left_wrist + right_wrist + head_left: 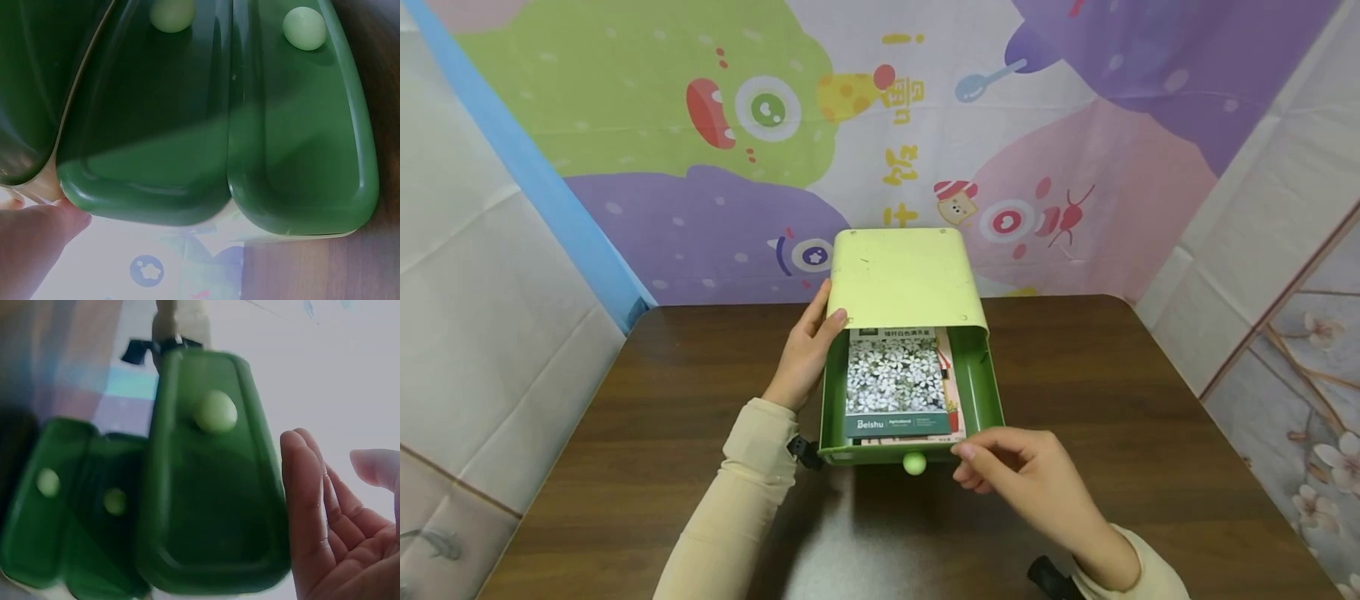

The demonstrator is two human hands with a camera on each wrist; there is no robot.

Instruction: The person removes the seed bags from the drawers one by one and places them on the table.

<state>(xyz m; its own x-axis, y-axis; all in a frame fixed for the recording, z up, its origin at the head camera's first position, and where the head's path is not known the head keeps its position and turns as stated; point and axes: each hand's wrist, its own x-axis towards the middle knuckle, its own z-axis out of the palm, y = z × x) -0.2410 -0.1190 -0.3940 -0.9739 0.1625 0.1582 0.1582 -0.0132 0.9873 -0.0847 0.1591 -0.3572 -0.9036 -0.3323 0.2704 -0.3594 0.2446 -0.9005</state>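
Indoors, a pale panel (475, 258), cartoon backdrop (700, 50) and floral panel (1311, 333) flank a brown table (1112, 400); left hand (799, 358) grips a box (910, 275) there, packet (897, 379) partly hiding a card (953, 396) in its drawer (982, 392), right hand (1033, 477) alongside, thumb and fingers apart.

At centre, the drawer cabinet (908, 279) is pale yellow-green, its drawer (981, 392) deeper green. The Beishu packet (895, 382) shows white flowers above dark green; the backdrop (857, 167) at top carries green, purple and pink monsters (647, 92).
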